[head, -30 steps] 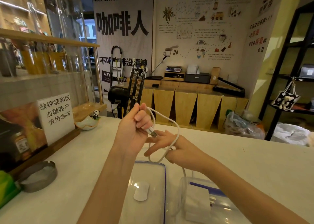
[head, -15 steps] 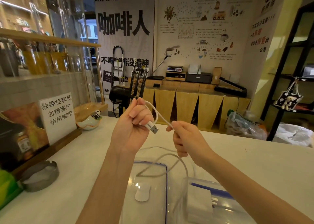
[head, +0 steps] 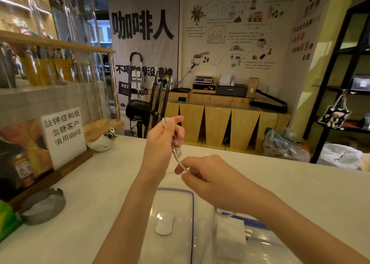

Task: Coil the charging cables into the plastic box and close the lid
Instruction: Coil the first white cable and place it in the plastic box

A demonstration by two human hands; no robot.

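My left hand (head: 163,141) is raised above the counter, its fingers closed on a white charging cable (head: 178,157) near its plug end. My right hand (head: 210,178) sits just below and right of it, pinching the same cable a short way down. The rest of the cable runs under my right wrist and drops toward the clear plastic box (head: 260,241) at the lower right, which holds a white charger block (head: 230,237). The box's clear lid (head: 176,203) with a blue rim lies flat to the left of the box.
A metal ashtray (head: 43,207) sits on the white counter (head: 112,183) at the lower left. A sign in a wooden holder (head: 63,133) and a small bowl with a panda figure (head: 102,141) stand along the left side. A fan (head: 158,105) stands behind the counter.
My right hand has come down and toward me along the cable, below the left hand. The hanging loop over the lid is gone from view. My left hand has turned, plug pointing down.
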